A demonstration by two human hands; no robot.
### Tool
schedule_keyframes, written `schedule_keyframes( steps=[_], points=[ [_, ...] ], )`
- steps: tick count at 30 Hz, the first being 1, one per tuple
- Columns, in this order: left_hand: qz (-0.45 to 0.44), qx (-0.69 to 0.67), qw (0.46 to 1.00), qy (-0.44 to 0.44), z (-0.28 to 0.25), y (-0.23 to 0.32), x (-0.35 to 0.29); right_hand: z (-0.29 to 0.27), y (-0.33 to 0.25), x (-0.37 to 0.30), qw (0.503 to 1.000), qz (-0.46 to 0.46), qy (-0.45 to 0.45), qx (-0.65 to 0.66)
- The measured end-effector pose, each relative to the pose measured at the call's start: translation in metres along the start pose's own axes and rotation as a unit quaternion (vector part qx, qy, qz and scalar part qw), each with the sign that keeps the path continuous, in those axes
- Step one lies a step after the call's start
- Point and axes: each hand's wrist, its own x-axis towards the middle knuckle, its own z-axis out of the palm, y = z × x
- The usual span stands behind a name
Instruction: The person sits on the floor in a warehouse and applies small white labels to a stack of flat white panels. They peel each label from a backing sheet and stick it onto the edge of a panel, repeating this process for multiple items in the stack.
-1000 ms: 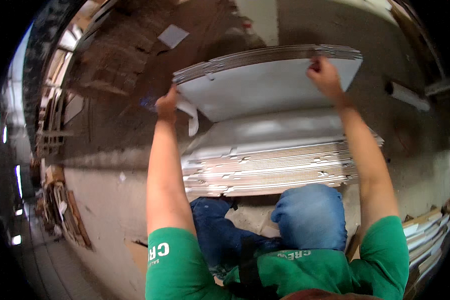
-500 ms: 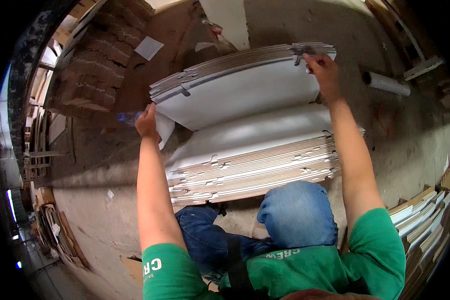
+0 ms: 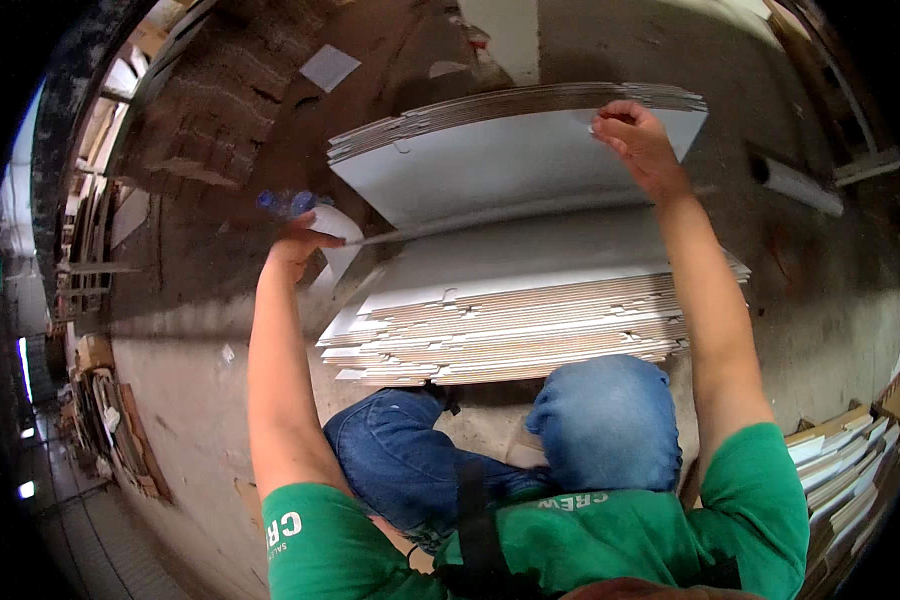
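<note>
Two stacks of flat white cardboard sheets lie before me: a far stack (image 3: 490, 155) and a near stack (image 3: 540, 315) with brown layered edges and notches. Between them runs the thin, blurred edge of one cardboard sheet (image 3: 530, 208). My left hand (image 3: 302, 240) is at the left end of that edge, fingers apart and one stretched toward it; whether it touches is unclear. Over the right part of the far stack, my right hand (image 3: 635, 145) is closed in a pinch, with a small pale spot at its fingertips that I cannot make out.
A clear bottle with a blue cap (image 3: 285, 203) and a curled white sheet (image 3: 342, 235) are beside my left hand. At right lies a pale roll (image 3: 800, 187). Brown cardboard stacks (image 3: 195, 120) stand far left; more boards (image 3: 850, 465) are at lower right.
The sheet's edge has dropped from the far stack's upper edge to between the stacks. My left hand has moved down and spread its fingers. The view has shifted slightly.
</note>
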Motion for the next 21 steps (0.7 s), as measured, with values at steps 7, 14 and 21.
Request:
schedule_keyframes(
  steps=[7, 14, 21],
  points=[
    [0.068, -0.035, 0.98, 0.184, 0.01, -0.028, 0.098, 0.012, 0.049, 0.017, 0.828, -0.212, 0.084, -0.513],
    [0.113, -0.192, 0.935, 0.277, 0.057, -0.01, 0.118, -0.002, 0.067, 0.031, 0.705, -0.312, 0.141, -0.621],
    [0.159, -0.093, 0.945, 0.269, 0.034, -0.047, 0.129, -0.026, 0.017, 0.012, 0.739, -0.174, 0.209, -0.617]
  ],
)
